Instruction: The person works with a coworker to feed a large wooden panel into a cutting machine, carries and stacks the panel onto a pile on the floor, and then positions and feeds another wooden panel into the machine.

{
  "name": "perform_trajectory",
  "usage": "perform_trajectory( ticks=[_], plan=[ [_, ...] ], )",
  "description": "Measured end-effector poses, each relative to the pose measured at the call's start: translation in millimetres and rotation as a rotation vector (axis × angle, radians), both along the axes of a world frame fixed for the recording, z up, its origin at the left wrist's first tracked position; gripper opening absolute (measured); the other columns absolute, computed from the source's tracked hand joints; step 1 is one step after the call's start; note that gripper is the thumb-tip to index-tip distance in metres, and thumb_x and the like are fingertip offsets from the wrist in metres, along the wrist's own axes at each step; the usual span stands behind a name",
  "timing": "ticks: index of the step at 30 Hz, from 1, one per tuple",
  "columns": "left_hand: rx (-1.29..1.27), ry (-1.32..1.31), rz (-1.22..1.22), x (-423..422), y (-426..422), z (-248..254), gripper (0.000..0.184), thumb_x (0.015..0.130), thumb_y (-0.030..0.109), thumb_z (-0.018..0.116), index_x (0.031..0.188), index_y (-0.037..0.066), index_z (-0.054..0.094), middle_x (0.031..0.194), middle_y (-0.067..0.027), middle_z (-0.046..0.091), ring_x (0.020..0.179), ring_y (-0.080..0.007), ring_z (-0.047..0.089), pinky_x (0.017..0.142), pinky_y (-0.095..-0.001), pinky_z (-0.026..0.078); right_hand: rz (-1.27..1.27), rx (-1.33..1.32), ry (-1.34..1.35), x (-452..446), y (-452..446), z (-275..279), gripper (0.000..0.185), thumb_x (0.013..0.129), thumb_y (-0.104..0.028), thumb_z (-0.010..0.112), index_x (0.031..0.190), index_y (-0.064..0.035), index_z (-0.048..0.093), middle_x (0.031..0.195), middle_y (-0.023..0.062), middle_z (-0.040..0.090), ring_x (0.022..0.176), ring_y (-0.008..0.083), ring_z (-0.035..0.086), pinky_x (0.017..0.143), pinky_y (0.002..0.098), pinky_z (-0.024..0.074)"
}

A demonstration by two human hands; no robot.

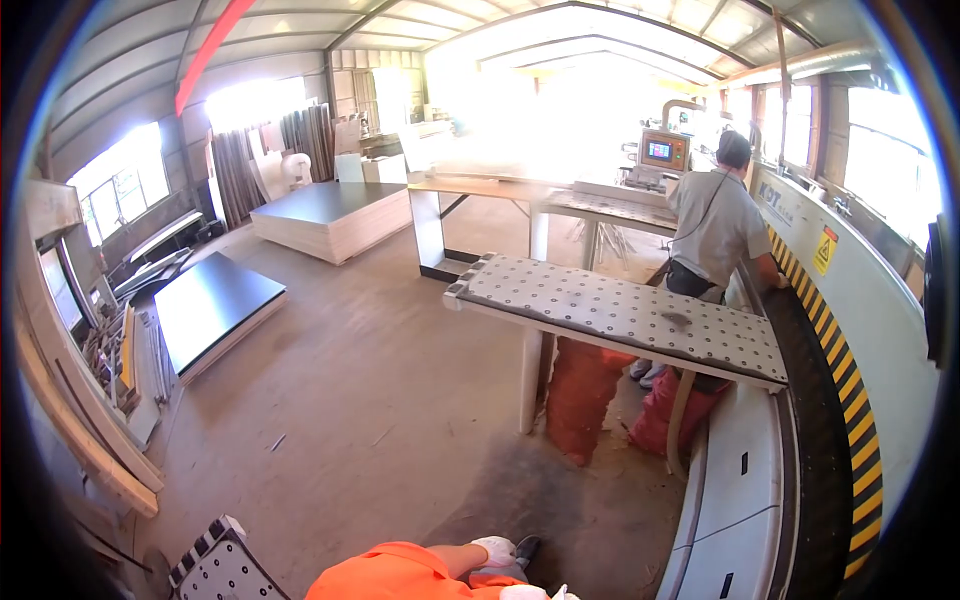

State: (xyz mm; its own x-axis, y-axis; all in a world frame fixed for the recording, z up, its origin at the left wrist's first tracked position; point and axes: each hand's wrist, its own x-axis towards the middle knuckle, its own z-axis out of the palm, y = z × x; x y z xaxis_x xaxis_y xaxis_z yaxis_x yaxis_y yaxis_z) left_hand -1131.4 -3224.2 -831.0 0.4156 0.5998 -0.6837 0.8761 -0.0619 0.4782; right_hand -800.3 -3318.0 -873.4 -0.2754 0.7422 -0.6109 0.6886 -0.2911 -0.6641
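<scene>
My left hand point(495, 550), in a white glove, is low in the head view, beside my leg and just above a dark shoe point(527, 550). An orange sleeve point(385, 575) leads to it. My right hand point(530, 593), also white-gloved, is cut off by the bottom edge, with only its upper part showing. The fingers of both hands are too small or hidden to read, and I make out no object in either. Closest on the left is a perforated support table point(235, 570); a long machine with pale lower panels point(735, 500) stands on the right.
A co-worker point(715, 215) stands at the machine near a control screen point(660, 150). Before me juts a dotted support table point(620, 310), with red sacks point(585, 400) beneath. Black-topped board stacks point(215, 300) lie left. Yellow-black striping point(855, 420) edges the machine.
</scene>
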Motion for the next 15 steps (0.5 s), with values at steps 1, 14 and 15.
perform_trajectory(
  ticks=[1,14,15],
  plan=[
    [0.005,-0.002,0.004,0,-1,-2,0.051,0.095,0.04,0.059,0.132,0.01,0.077,0.131,-0.0242,0.075,0.124,-0.0437,0.069,0.108,-0.0527,0.052,0.005,0.001,0.011,-6,-1,0,0.051,0.111,-0.042,0.048,0.126,-0.0035,0.078,0.136,0.0253,0.072,0.129,0.0442,0.066,0.109,0.0532,0.0515],
    [-0.024,0.075,-0.071,-11,37,44,0.05,0.093,0.036,0.061,0.132,0.011,0.079,0.132,-0.0222,0.076,0.126,-0.0402,0.071,0.108,-0.0509,0.054,-0.107,-0.04,0.025,-29,-28,4,0.051,0.111,-0.042,0.049,0.125,-0.0032,0.078,0.136,0.0247,0.073,0.128,0.0441,0.066,0.108,0.0526,0.0519],
    [-0.023,0.065,-0.103,-17,47,40,0.05,0.093,0.037,0.06,0.133,0.012,0.078,0.133,-0.0222,0.075,0.127,-0.0403,0.07,0.109,-0.0511,0.054,-0.139,-0.05,-0.006,-25,-32,4,0.05,0.111,-0.042,0.049,0.125,-0.0031,0.078,0.136,0.0247,0.073,0.128,0.0441,0.066,0.108,0.0526,0.052]
  ],
)
